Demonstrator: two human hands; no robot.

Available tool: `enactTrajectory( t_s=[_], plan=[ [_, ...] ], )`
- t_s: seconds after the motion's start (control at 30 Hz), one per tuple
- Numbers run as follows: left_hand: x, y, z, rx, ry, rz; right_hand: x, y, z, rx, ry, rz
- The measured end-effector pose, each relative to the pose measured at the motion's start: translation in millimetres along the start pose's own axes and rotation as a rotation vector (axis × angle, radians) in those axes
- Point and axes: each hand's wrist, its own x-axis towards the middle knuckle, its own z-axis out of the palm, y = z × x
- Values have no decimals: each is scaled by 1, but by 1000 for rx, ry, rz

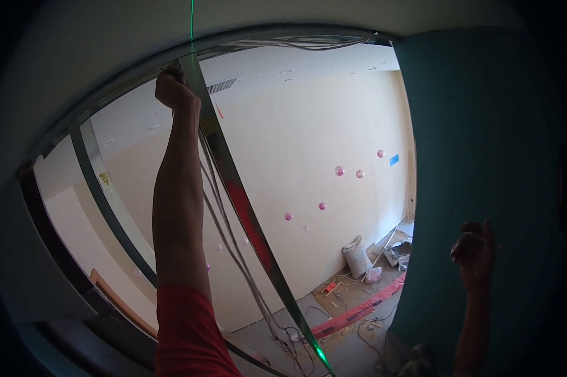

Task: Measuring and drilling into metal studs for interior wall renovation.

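Note:
My left hand is raised high, closed against the upper end of a metal stud, just below the ceiling track. Its fingers look wrapped at the stud's edge, though their tips are hidden. A green laser line runs down the ceiling to the stud's top, and a bright green spot shows near its foot. My right hand is held up in front of a dark green wall panel. Most of its fingers are curled in and one points up; whatever they may hold is too dark to name.
Another stud stands to the left. Grey cables hang beside the nearer stud and trail onto the floor. Beyond the frame, a filled sack, scraps and a red strip lie along the pale wall.

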Motion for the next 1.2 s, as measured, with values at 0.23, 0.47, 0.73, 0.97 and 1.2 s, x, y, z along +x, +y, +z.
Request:
enactTrajectory(
  t_s=[0.23,0.47,0.73,0.97,1.2],
  plan=[
    [3,9,3,34,74,59,-14,-28,-18,-29,138,-55],
    [0,9,-3,81,-46,56,-15,-31,-20,-20,183,-11],
    [16,27,-8,254,-583,-98,-9,-14,-29,-11,198,-10],
    [26,31,30,540,-862,28,-16,-2,-64,-24,323,4],
    [37,29,43,598,-971,-141,-33,5,-152,-67,415,-70]
  ],
)
